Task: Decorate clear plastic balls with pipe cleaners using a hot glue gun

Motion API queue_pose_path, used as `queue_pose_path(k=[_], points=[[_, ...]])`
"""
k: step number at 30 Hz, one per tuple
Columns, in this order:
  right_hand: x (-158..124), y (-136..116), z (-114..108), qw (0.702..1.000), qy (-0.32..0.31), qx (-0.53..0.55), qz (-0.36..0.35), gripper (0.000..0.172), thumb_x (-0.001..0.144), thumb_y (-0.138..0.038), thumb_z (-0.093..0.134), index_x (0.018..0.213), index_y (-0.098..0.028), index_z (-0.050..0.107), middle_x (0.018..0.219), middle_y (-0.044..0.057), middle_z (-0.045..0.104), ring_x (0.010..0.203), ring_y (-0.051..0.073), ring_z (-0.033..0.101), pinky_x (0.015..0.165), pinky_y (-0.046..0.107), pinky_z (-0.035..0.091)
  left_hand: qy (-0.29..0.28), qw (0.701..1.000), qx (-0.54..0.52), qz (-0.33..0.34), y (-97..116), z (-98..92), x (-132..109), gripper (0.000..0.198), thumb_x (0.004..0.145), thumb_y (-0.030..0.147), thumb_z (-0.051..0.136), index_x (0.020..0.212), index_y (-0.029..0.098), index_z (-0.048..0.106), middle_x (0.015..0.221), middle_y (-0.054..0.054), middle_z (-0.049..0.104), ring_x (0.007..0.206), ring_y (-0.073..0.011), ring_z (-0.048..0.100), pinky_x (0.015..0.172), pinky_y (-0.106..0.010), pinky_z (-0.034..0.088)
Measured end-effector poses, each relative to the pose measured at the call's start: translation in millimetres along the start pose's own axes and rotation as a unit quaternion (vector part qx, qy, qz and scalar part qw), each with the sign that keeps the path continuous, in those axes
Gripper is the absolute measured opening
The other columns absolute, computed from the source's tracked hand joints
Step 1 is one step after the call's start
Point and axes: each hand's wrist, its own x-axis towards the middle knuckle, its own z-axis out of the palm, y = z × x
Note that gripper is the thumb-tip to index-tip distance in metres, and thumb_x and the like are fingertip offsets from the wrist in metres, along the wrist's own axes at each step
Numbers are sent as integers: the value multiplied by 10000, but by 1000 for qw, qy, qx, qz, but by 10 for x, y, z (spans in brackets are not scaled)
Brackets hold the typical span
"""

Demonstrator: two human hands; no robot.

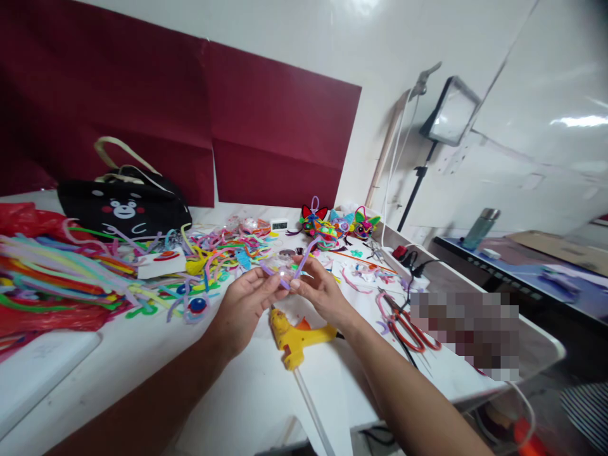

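Over the middle of the white table, my left hand (249, 303) is closed on a clear plastic piece (274, 261), whose exact shape I cannot make out. A purple pipe cleaner (308, 254) runs along its near edge, one end sticking up to the right. My right hand (325, 292) pinches this pipe cleaner near its bend, fingertips close to those of my left hand. Just below both hands lies a yellow hot glue gun (285, 335), a long glue stick (311, 405) protruding from its back.
Bundles of coloured pipe cleaners (61, 266) cover the left side, near a black bag (123, 206). Several finished animal-face ornaments (327, 233) stand at the back. Orange-handled scissors (408, 326) lie right of my right forearm. A lamp (451, 111) stands behind the table's raised right edge.
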Motion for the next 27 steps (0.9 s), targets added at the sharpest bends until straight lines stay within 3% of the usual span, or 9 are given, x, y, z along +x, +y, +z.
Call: queue_pose_path(k=[5, 13, 21, 27], points=[[-21, -8, 19, 1000, 12, -10, 1, 501, 780, -477, 761, 1177, -276, 529, 1183, 44, 575, 935, 170, 627, 863, 339, 515, 1, 996, 84, 17, -52, -16, -31, 343, 658, 290, 874, 933, 156, 720, 880, -54, 763, 837, -175, 707, 751, -256, 569], [-24, 5, 50, 999, 34, -13, 5, 524, 744, -499, 781, 1146, -269, 536, 1167, 38, 578, 946, 173, 616, 835, 320, 508, 36, 993, 103, 36, -81, 10, -21, 323, 576, 261, 900, 812, 148, 712, 765, -34, 750, 734, -165, 689, 729, -278, 567], [-19, 24, 50, 999, 44, -20, 10, 589, 698, -564, 794, 1134, -260, 540, 1134, 41, 596, 924, 184, 619, 831, 330, 518, 50, 993, 100, 37, -102, 10, -7, 334, 577, 275, 899, 809, 142, 699, 742, -30, 753, 712, -170, 706, 727, -276, 568], [-21, 17, 44, 998, 42, -39, 11, 546, 722, -595, 760, 1102, -258, 559, 1080, 35, 601, 919, 191, 614, 821, 336, 518, 42, 993, 100, 36, -90, 17, 1, 322, 598, 285, 888, 811, 135, 698, 775, -54, 760, 741, -191, 720, 742, -290, 568]])
